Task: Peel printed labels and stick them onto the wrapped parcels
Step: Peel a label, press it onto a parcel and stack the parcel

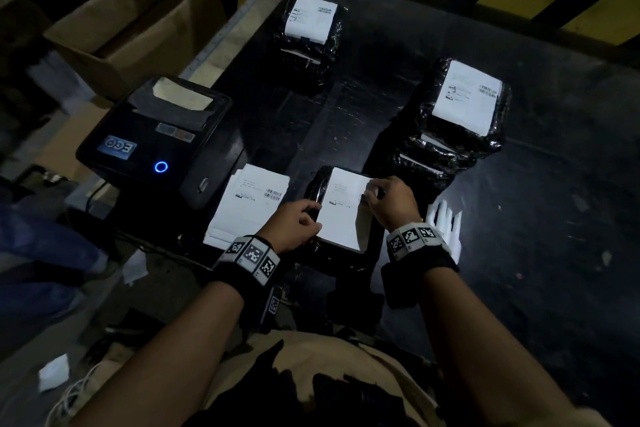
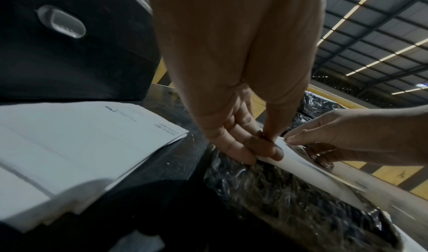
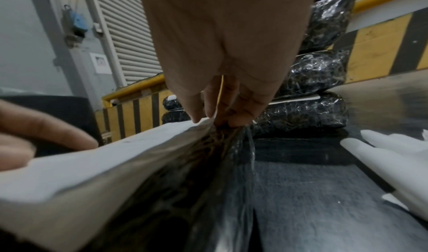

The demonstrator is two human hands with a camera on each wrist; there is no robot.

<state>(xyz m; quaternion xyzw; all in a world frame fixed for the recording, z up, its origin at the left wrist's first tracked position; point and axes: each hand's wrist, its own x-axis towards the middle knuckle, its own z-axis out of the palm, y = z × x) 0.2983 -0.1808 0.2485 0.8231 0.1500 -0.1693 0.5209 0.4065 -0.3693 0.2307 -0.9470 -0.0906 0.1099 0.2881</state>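
Observation:
A black wrapped parcel (image 1: pixel 313 187) lies at the table's near edge in front of me. A white printed label (image 1: pixel 341 215) is held over its top, bowed and partly lifted off the wrap (image 2: pixel 289 210). My left hand (image 1: pixel 313 218) pinches the label's left edge between thumb and fingers (image 2: pixel 261 151). My right hand (image 1: pixel 372 192) pinches the right edge, thumb on top and fingers (image 3: pixel 234 116) underneath. A stack of printed labels (image 1: pixel 249 204) lies left of the parcel.
A black label printer (image 1: pixel 156 139) with a lit blue ring stands at the left. Two stacks of labelled parcels sit farther back (image 1: pixel 311 28) and at the right (image 1: pixel 464 104). White backing strips (image 1: pixel 446 222) lie beside my right wrist. Open cardboard box (image 1: pixel 131 21) off the table's far left.

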